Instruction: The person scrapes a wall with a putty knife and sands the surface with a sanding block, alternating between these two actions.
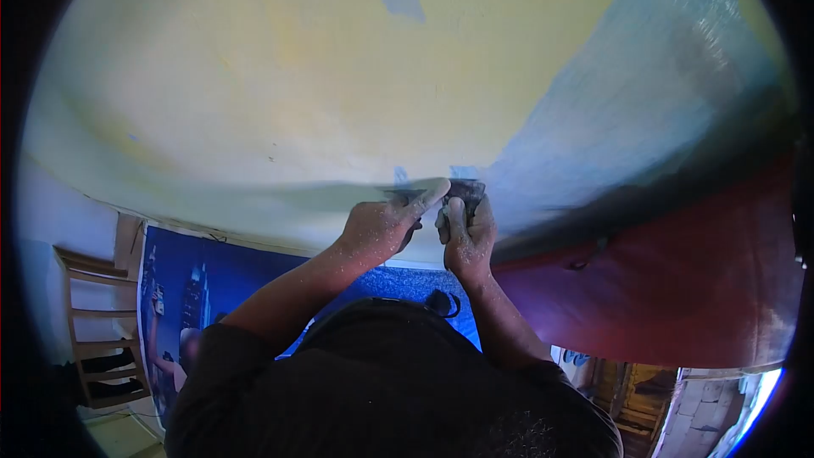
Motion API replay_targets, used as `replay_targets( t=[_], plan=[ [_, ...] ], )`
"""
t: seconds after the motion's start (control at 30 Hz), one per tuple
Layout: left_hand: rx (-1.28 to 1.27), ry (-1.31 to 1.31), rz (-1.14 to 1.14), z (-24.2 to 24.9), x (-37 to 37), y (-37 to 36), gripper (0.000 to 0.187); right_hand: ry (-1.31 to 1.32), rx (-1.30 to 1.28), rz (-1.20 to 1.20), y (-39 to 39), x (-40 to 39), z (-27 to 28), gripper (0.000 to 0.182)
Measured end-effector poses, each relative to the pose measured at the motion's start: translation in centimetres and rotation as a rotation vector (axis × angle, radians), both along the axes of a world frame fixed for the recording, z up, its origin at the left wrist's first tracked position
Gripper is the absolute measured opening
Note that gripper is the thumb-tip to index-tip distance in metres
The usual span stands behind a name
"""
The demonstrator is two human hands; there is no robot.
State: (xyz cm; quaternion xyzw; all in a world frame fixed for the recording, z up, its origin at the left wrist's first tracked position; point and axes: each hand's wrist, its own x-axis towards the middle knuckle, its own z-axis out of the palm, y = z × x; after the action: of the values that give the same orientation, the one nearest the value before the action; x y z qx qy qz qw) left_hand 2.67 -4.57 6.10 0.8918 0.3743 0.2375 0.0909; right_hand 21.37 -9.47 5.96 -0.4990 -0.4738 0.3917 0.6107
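Both my hands are raised close together in front of a pale yellow and bluish-white painted surface (339, 76). My left hand (373, 227), speckled with white dust, is closed, its thumb stretched toward the right hand. A thin dark blade, apparently a putty knife (402, 192), shows at its fingers; the handle is hidden. My right hand (471, 239), dusted white too, grips a second putty knife (466, 188) with a wide dark blade. That blade lies near a small bluish patch on the surface, but contact cannot be made out.
Dark red sheeting (661, 271) hangs at the right. A blue printed banner (191, 288) with a tower picture is at lower left, beside a wooden ladder-like rack (102, 318). Wooden shelving (632, 399) and a block wall (708, 416) appear lower right.
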Motion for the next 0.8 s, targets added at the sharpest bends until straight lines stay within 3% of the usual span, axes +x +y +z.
replay_targets(
  t=[0.3, 0.4, 0.43, 0.57, 0.7, 0.8],
  plan=[
    [-0.061, 0.024, -0.029, -0.9, 0.1, 0.5, 0.085, 0.122, -0.058, -0.017, 0.2, 0.1, -1.1, 0.025],
    [-0.037, 0.028, -0.040, -1.3, 0.2, 0.7, 0.085, 0.021, -0.022, -0.027, 0.5, -0.2, -0.8, 0.019],
    [0.088, -0.092, -0.048, -1.4, 0.4, 0.6, 0.087, -0.042, -0.029, -0.043, 0.2, -0.3, 0.4, 0.022],
    [-0.096, 0.059, -0.010, 0.2, 0.0, 0.2, 0.087, 0.041, 0.075, -0.019, 0.3, -0.5, -0.3, 0.023],
    [0.029, -0.075, -0.047, -0.9, 0.2, 0.5, 0.087, 0.004, -0.020, -0.028, 0.2, -0.2, -0.2, 0.021],
    [-0.060, -0.028, 0.000, -0.1, 0.3, 0.0, 0.086, -0.041, 0.077, 0.005, 0.2, -0.2, 0.9, 0.021]
  ],
)
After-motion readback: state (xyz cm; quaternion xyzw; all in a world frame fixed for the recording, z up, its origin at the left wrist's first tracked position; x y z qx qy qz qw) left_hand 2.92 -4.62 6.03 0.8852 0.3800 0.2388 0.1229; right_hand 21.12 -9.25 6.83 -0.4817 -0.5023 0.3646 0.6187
